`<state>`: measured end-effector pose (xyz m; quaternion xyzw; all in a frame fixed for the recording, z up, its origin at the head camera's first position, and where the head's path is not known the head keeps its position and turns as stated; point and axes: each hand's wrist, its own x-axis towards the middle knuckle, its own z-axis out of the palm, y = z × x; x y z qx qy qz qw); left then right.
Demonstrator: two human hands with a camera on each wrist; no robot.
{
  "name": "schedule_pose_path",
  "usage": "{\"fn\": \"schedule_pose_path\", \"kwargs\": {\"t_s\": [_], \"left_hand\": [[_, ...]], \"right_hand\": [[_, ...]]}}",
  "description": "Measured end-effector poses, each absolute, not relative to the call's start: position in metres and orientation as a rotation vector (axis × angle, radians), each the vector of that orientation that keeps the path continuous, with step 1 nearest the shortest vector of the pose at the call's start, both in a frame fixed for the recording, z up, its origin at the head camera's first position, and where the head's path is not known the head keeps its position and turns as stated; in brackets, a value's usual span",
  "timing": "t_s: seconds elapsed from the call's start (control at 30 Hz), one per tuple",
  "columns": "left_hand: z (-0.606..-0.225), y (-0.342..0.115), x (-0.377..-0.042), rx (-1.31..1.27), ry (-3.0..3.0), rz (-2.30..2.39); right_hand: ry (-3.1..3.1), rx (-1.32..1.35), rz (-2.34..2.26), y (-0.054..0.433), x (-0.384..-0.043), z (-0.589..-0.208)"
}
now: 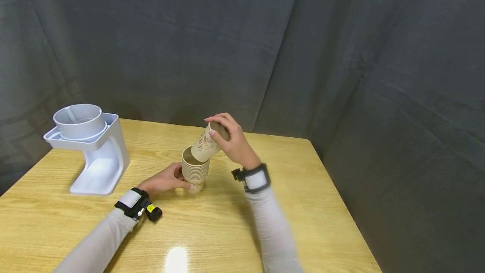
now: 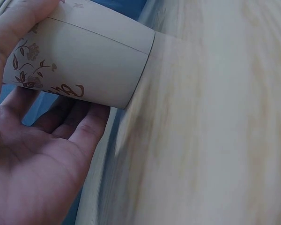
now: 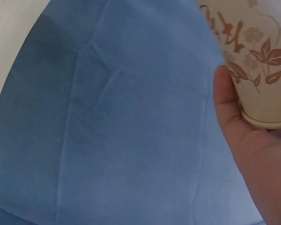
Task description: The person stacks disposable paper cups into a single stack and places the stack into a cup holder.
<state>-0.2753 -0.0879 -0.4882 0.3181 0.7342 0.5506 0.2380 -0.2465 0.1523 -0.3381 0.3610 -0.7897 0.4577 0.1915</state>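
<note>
In the head view my left hand (image 1: 168, 180) grips a stack of nested paper cups (image 1: 195, 172) low on its side. The left wrist view shows the thumb on one side of the printed bottom cup (image 2: 98, 51) and the fingers on the other. My right hand (image 1: 236, 140) holds a single beige paper cup (image 1: 206, 145) with a brown floral print, near its rim. This cup is tilted, its base end at the mouth of the stack and its open end up by the hand. The right wrist view shows the thumb (image 3: 227, 101) along the cup's side.
A pale grey stand (image 1: 102, 167) with a round tub (image 1: 79, 121) on top is at the left of the wooden table (image 1: 303, 205). Dark grey cloth (image 1: 182, 45) hangs behind the table and along its right side.
</note>
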Motion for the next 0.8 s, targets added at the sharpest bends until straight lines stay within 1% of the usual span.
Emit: {"fn": "schedule_pose_path", "kwargs": {"t_s": [0.2,0.8], "left_hand": [[-0.489,-0.088,-0.276,0.869,2.019,1.494],[-0.488,-0.086,-0.277,0.868,1.992,1.498]], "right_hand": [[-2.331,1.025,1.217,0.145,-0.257,-0.354],[-2.517,0.986,0.961,0.124,-0.252,-0.362]]}}
